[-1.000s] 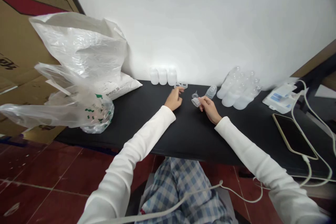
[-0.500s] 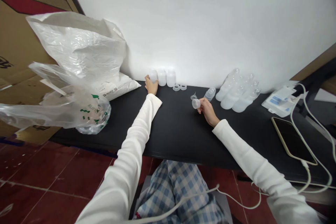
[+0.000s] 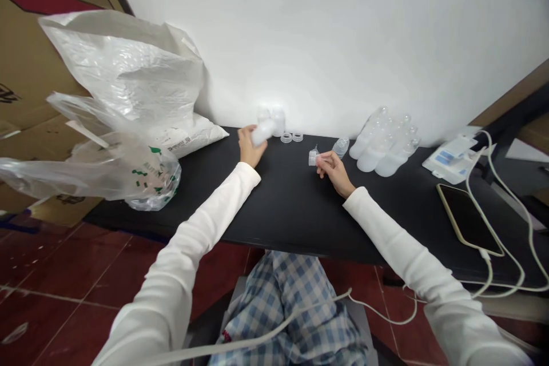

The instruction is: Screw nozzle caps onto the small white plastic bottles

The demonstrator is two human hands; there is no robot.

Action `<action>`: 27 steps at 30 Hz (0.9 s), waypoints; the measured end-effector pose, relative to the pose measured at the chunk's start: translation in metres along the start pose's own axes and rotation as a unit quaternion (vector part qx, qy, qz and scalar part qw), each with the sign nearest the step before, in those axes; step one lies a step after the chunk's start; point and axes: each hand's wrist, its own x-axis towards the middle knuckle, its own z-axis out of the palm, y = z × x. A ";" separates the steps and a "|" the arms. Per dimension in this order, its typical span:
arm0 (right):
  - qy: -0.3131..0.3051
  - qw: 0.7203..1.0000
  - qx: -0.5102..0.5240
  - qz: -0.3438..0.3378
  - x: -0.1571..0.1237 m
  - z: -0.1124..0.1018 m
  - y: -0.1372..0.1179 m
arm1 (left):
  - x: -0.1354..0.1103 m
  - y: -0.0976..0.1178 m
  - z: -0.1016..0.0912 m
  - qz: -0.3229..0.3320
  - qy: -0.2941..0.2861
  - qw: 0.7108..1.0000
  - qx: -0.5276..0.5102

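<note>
My left hand is closed around a small white plastic bottle, tilted and lifted off the black table. Two more white bottles stand upright against the wall just behind it. My right hand pinches a small clear plastic cap piece above the table. Two clear rings lie between the hands near the wall. A clear cap-like part lies just beyond my right hand.
A pile of translucent bottles lies at the back right. Large plastic bags crowd the left end. A phone with a white cable and a white device sit at the right. Cardboard boxes stand left.
My left hand left the rings, reached to the row of white bottles at the wall and picked one up. My right hand stayed put, holding the clear piece.
</note>
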 end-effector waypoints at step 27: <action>-0.048 0.920 -0.338 -0.194 -0.004 -0.011 -0.009 | -0.023 0.072 -0.024 -0.183 -0.402 0.844 -0.304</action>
